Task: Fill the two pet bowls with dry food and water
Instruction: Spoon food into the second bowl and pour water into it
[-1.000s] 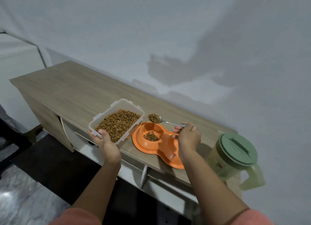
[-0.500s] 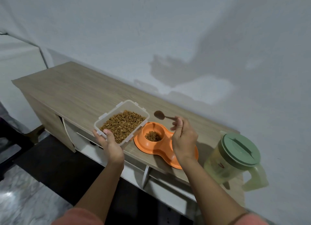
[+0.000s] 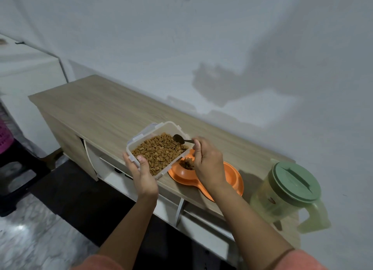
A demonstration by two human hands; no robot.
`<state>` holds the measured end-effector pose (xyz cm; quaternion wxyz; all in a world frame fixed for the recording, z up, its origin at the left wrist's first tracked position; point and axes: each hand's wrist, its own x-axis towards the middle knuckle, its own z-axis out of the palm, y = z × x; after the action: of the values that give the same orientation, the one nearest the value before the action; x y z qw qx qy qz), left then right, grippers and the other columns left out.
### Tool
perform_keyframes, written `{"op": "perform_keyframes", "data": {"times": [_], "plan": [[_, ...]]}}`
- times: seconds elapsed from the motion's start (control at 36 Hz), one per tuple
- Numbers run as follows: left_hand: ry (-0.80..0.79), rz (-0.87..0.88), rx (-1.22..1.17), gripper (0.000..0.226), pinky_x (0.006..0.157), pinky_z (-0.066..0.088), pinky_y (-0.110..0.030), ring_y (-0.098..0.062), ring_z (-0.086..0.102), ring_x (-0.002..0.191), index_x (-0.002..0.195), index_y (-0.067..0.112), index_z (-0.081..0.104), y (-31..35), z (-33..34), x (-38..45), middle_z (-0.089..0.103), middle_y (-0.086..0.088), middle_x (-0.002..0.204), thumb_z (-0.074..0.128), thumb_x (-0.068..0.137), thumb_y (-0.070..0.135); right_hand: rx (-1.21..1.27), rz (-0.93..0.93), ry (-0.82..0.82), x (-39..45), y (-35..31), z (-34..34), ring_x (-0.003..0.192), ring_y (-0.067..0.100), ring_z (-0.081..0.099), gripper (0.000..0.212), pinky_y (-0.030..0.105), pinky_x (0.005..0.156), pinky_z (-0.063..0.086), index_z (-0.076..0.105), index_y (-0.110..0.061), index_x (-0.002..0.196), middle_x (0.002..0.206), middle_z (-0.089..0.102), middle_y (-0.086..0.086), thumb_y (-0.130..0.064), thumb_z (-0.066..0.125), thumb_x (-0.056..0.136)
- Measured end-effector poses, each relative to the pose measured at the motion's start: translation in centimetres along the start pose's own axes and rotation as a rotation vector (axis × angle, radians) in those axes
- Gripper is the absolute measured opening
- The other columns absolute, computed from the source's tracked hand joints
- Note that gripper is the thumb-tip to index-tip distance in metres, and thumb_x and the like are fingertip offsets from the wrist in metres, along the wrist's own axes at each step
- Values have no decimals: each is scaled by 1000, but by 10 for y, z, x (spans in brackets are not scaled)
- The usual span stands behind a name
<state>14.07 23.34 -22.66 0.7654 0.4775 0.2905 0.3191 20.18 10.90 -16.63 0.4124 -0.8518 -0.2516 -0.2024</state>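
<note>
wooden cabinet (image 3: 105, 110) bears feeder (image 3: 232, 177), pitcher (image 3: 282, 195).

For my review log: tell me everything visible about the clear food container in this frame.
The clear food container is a rectangular, translucent plastic tub with lid-lock flaps on its rim and no lid on. Brown kibble covers its bottom. The left hand grips its near corner, thumb over the rim, holding it beside the orange double bowl and overlapping that bowl's edge. The spoon, held by the right hand, hovers over its far end.
</note>
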Motion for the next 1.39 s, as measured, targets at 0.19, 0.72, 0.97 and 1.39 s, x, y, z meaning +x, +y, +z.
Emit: {"op": "perform_keyframes", "data": {"times": [0.19,0.72,0.97,1.39], "plan": [[14,-9,1,58,110,28,-34,-23,32,140,151,40,3,-4,-1,3,24,-6,157,32,101,43,-3,175,47,5,0,1,69,23,62,31,34,66,48,64,-8,96,73,66,7,-21,36,101],[26,-25,-79,56,110,34,-41,-28,38,137,150,42,5,-5,-2,9,27,-11,155,33,102,39,551,955,193,12,3,-1,46,16,58,33,30,55,52,55,-14,81,66,68,6,-20,31,103],[21,-76,-70,56,110,35,-55,-28,40,135,148,48,8,-9,-1,12,29,-7,155,35,99,47,638,1058,231,17,7,-2,49,16,58,32,26,54,51,52,-15,80,68,67,7,-20,31,103],[152,-37,-2,61,112,32,-53,-29,39,137,149,46,6,-21,-7,38,28,-8,156,34,95,55,560,1031,407,24,27,-23,55,18,61,32,26,44,47,53,-13,81,69,63,7,-17,29,101]]}}
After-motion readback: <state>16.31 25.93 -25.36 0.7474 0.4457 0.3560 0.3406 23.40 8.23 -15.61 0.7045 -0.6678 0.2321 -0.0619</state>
